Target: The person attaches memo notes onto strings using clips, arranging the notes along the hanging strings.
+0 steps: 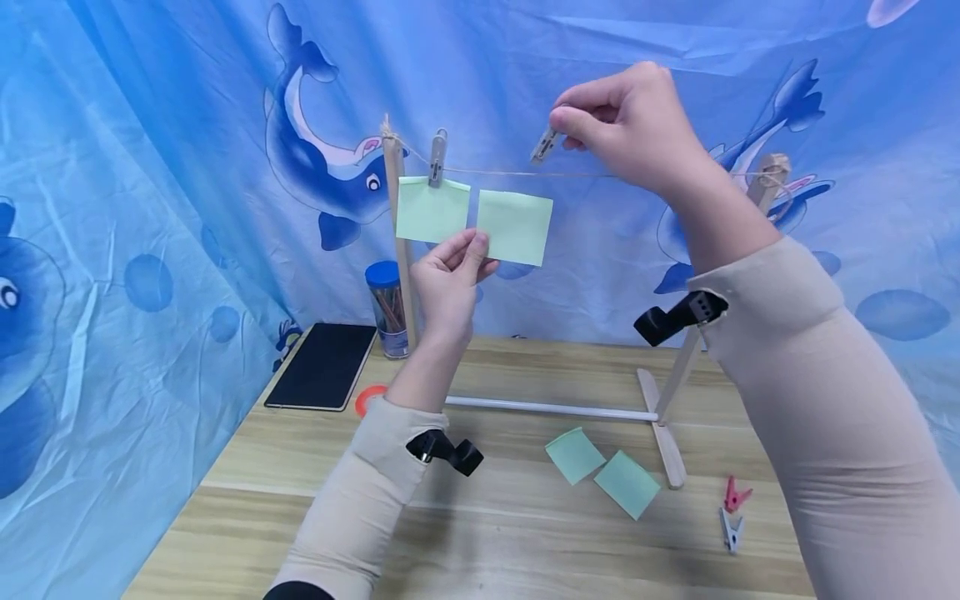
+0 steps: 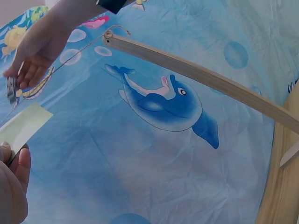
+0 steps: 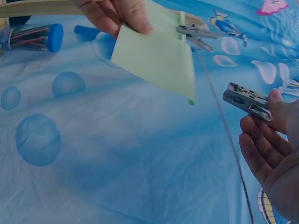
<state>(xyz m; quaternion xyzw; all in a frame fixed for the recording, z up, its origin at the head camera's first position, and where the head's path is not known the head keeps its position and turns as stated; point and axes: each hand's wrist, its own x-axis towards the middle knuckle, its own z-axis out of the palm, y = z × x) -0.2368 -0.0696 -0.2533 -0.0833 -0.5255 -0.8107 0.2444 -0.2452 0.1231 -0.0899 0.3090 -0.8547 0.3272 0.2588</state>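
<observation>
My left hand (image 1: pixel 450 279) pinches a pale green sticky note (image 1: pixel 517 227) by its left edge, just below the string (image 1: pixel 517 173). In my right hand (image 1: pixel 630 125), a grey clothespin (image 1: pixel 547 144) is pinched between thumb and fingers, above the string. The right wrist view shows that clothespin (image 3: pixel 247 100) beside the string, apart from the held note (image 3: pixel 154 60). To the left, another green note (image 1: pixel 432 210) hangs from the string under a second grey clothespin (image 1: pixel 438 158).
Wooden posts (image 1: pixel 395 167) carry the string, with a white rod (image 1: pixel 555 408) low between them. On the table (image 1: pixel 517 533) lie two green notes (image 1: pixel 575 456), a pink clothespin (image 1: pixel 735 494) and a grey-blue one (image 1: pixel 731 530). A blue-lidded pencil jar (image 1: pixel 390 312) and black notebook (image 1: pixel 322 367) stand left.
</observation>
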